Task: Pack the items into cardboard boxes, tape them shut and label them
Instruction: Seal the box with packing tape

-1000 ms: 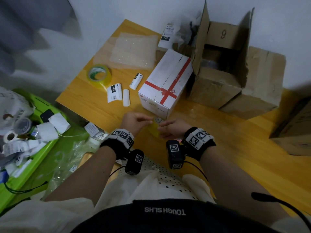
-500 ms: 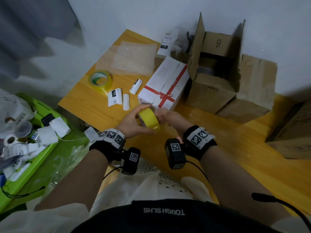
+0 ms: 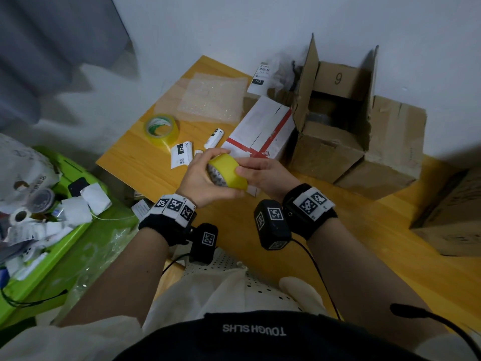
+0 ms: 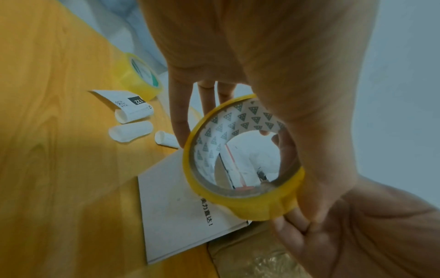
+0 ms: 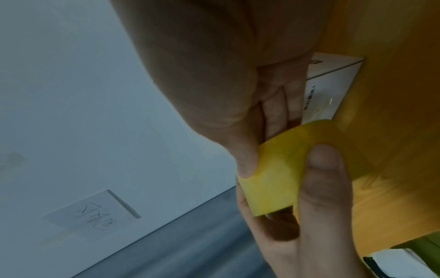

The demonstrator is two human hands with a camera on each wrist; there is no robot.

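Observation:
I hold a yellow tape roll [image 3: 230,171] in the air between both hands, just in front of the white box with red cross stripes [image 3: 263,128]. My left hand [image 3: 199,177] grips the roll [image 4: 240,165] from the left, thumb across its rim. My right hand [image 3: 261,171] pinches its outer band [image 5: 283,169] from the right. An open brown cardboard box [image 3: 328,149] marked 9 stands behind the white box. Its inside is dark.
A second tape roll [image 3: 161,128], bubble wrap [image 3: 210,100] and small white label rolls [image 3: 182,153] lie on the wooden table [image 3: 364,243]. More cardboard boxes [image 3: 453,217] stand at the right. A green bin [image 3: 67,246] of paper scraps sits at the left.
Both hands have lifted the yellow tape roll off the table near the white box's front corner and turned it on edge between them.

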